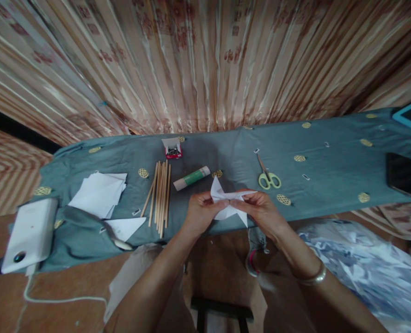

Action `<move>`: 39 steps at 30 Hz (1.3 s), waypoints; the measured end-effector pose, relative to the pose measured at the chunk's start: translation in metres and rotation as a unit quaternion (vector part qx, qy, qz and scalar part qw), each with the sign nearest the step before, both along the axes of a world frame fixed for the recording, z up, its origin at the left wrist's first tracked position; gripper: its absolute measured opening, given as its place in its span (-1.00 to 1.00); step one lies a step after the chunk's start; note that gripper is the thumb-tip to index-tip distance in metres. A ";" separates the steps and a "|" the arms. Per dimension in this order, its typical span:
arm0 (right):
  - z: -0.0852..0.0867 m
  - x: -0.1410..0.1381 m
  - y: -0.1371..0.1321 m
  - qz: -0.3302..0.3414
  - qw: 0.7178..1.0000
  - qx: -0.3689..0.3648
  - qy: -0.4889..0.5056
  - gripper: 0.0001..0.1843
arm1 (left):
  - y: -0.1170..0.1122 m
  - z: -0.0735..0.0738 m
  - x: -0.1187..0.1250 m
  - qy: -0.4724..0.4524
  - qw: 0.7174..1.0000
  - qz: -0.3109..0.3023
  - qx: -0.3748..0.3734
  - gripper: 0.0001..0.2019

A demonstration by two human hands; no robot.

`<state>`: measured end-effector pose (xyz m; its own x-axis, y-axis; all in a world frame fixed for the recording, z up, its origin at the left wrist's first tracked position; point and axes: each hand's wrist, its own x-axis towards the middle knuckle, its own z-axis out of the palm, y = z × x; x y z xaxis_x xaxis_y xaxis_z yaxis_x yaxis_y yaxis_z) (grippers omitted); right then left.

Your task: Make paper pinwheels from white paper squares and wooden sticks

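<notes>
A white folded-paper pinwheel with pointed blades is held between both hands over the table's near edge. My left hand pinches it from the left, thumb near its centre. From the other side my right hand grips it, its thumb meeting the left one at the middle. Just beyond lies a glue stick with a green band. Green-handled scissors rest to the right, blades pointing away. Several wooden sticks lie left of the hands. Behind them stands an open small red box of metal pins or similar pieces.
A stack of white paper and a triangular paper piece lie at the left. A white power bank with a cable sits on the left end. A dark phone is at the right. Clear plastic bagging lies below right.
</notes>
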<state>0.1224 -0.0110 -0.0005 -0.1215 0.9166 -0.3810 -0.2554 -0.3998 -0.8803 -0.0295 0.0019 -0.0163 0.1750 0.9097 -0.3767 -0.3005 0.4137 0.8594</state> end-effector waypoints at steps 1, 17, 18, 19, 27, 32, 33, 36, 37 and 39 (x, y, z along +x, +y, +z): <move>0.000 0.000 0.000 0.004 1.000 0.003 0.002 -0.72 | 0.000 0.000 0.000 -0.001 1.000 0.001 0.000 -0.73; -0.006 0.000 0.001 -0.021 1.000 0.013 0.001 -0.71 | 0.001 0.004 0.002 -0.002 1.000 0.016 -0.001 -0.73; -0.005 0.000 0.001 -0.020 1.000 0.015 -0.001 -0.71 | 0.001 0.004 0.002 -0.002 1.000 0.015 -0.002 -0.72; -0.004 0.000 0.001 -0.020 1.000 0.015 -0.004 -0.71 | 0.001 0.003 0.002 -0.002 1.000 0.013 -0.003 -0.72; -0.001 -0.003 0.002 -0.012 0.999 0.018 -0.037 -0.68 | 0.000 0.003 0.001 -0.007 1.000 0.008 -0.003 -0.70; 0.000 -0.004 0.002 -0.010 0.999 0.016 -0.040 -0.68 | -0.001 0.005 0.001 -0.021 1.000 0.004 -0.010 -0.72; 0.000 -0.004 0.002 -0.007 0.999 0.015 -0.038 -0.69 | -0.001 0.005 0.001 -0.025 1.000 0.003 -0.012 -0.73; 0.001 -0.004 0.002 -0.004 0.999 0.010 -0.037 -0.71 | -0.002 0.006 0.001 -0.028 1.000 0.001 -0.013 -0.74; 0.002 -0.004 0.002 -0.003 0.999 0.009 -0.039 -0.71 | -0.002 0.006 0.001 -0.028 1.000 0.000 -0.012 -0.73; 0.002 -0.004 0.002 0.001 0.999 0.005 -0.044 -0.72 | -0.002 0.005 0.000 -0.026 1.000 -0.005 -0.010 -0.73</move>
<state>0.1183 -0.0095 0.0019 -0.0890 0.9199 -0.3819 -0.1762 -0.3919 -0.9030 -0.0294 -0.0005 -0.0113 0.2035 0.9006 -0.3840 -0.3410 0.4329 0.8345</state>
